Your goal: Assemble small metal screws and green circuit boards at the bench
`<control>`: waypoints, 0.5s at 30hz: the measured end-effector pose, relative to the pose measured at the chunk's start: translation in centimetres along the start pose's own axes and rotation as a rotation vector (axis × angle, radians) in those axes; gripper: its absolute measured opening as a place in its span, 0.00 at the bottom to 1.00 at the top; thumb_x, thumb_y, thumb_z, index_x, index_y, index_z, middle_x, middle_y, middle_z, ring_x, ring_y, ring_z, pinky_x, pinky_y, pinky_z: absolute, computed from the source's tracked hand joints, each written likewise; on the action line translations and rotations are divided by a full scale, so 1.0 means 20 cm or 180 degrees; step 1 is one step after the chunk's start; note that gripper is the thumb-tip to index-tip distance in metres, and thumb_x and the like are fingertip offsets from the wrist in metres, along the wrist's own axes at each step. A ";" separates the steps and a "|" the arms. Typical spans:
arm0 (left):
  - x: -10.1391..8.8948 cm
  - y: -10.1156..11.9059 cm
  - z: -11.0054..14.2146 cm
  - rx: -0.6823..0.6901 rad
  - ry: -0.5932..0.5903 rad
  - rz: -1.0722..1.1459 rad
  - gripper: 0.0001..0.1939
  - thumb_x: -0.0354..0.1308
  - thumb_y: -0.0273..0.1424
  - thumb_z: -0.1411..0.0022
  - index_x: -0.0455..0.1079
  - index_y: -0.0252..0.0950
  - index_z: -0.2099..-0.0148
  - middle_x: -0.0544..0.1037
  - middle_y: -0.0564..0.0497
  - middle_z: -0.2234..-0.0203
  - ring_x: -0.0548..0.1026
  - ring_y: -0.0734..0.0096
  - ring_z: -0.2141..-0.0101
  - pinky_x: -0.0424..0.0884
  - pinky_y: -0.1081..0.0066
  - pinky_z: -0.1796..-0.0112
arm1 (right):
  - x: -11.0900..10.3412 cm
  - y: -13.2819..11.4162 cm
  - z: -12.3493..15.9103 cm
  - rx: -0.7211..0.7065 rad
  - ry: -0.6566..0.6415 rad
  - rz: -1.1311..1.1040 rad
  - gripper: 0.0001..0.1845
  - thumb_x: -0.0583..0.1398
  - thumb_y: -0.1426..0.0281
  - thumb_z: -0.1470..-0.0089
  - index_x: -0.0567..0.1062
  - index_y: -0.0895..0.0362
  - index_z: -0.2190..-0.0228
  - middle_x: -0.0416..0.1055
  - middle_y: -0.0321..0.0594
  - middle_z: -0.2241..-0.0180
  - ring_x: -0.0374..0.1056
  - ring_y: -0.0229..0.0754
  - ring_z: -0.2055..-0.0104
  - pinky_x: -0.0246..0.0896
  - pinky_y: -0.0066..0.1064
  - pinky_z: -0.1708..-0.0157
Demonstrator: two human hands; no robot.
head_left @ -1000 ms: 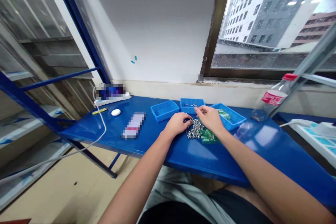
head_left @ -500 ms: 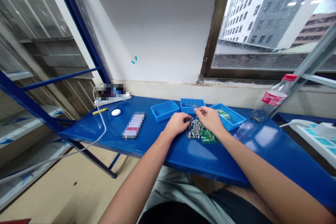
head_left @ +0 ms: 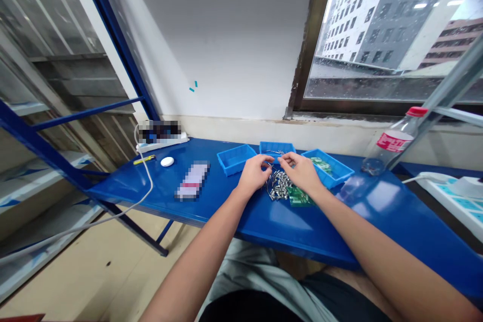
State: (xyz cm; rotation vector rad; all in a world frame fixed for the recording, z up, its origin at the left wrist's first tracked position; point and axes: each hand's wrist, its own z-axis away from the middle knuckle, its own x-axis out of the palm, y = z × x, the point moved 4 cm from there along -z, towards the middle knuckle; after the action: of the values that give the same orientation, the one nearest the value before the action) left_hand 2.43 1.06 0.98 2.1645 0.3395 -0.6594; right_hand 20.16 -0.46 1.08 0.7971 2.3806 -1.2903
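My left hand (head_left: 255, 172) is above the left side of a pile of small silvery metal parts (head_left: 279, 186). Its thumb and forefinger are apart, and I make out nothing held between them. My right hand (head_left: 299, 170) is over the pile's far right side, thumb and fingers pinched together; whatever is in the pinch is too small to make out. The two sets of fingertips nearly meet. Green circuit boards (head_left: 300, 198) lie beside the pile, partly under my right wrist. Thin metal pieces show near my left fingertips.
Behind my hands stand a left blue bin (head_left: 228, 167), a middle blue bin (head_left: 268, 146) with thin metal pieces, and a right blue bin (head_left: 337, 178) with green boards. A bottle (head_left: 394, 141), blurred phone-like object (head_left: 192, 180), white oval object (head_left: 167, 161) and yellow tool (head_left: 144, 159) share the table.
My left hand has risen slightly from the pile, and its thumb and forefinger have spread. My right hand has shifted slightly left, still pinched. Bins and boards stay put.
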 end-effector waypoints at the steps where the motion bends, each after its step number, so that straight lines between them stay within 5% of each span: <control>1: -0.01 0.00 0.00 -0.0026 0.0089 0.0114 0.17 0.60 0.20 0.41 0.78 0.37 0.50 0.84 0.48 0.55 0.83 0.68 0.61 0.78 0.67 0.53 | 0.00 -0.01 0.00 -0.0047 -0.0007 -0.0035 0.12 0.60 0.59 0.38 0.79 0.54 0.65 0.81 0.40 0.68 0.76 0.45 0.67 0.70 0.36 0.63; 15: -0.01 -0.04 -0.02 -0.0453 0.0267 0.1341 0.12 0.66 0.30 0.39 0.78 0.32 0.53 0.84 0.42 0.59 0.83 0.63 0.58 0.80 0.63 0.52 | 0.05 -0.03 0.01 -0.0164 -0.0373 -0.0484 0.10 0.63 0.66 0.42 0.78 0.54 0.59 0.80 0.41 0.62 0.76 0.43 0.62 0.73 0.34 0.63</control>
State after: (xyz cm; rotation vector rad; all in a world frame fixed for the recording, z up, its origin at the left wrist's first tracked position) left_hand 2.04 1.85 0.65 2.0417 -0.0299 -0.2978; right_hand 19.00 -0.52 0.78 0.5194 2.4080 -1.2890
